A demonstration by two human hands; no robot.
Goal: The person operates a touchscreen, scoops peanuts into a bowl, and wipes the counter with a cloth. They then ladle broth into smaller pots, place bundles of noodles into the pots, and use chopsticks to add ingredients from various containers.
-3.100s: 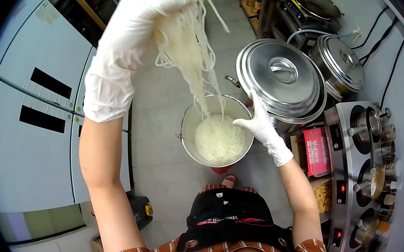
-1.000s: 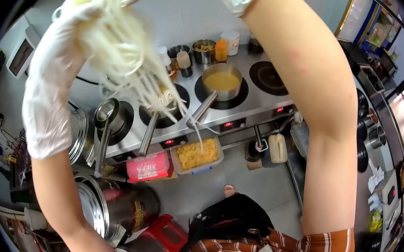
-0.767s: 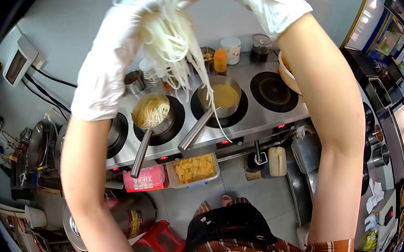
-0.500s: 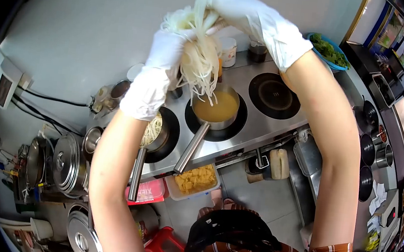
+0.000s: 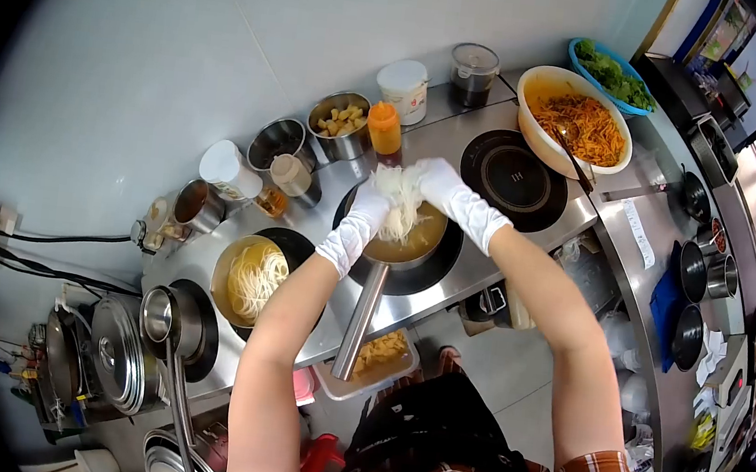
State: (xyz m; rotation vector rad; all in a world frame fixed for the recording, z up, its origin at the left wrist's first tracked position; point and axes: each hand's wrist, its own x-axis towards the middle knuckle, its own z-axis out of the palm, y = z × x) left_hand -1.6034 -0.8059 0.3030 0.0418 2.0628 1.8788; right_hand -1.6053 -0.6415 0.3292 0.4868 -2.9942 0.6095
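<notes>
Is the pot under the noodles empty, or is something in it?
Not empty: yellowish liquid shows inside the pot, under the white noodles in the left hand and right hand. How deep, I cannot tell.

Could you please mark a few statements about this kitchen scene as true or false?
1. The left hand and the right hand are both gloved. True.
2. Both hands are holding a lid. False: they hold pale noodles.
3. The noodles are above a pan of broth. True.
4. The blue basket holds shredded orange food. False: it holds leafy greens.
5. The orange bottle is lying on its side. False: it stands upright.
</notes>
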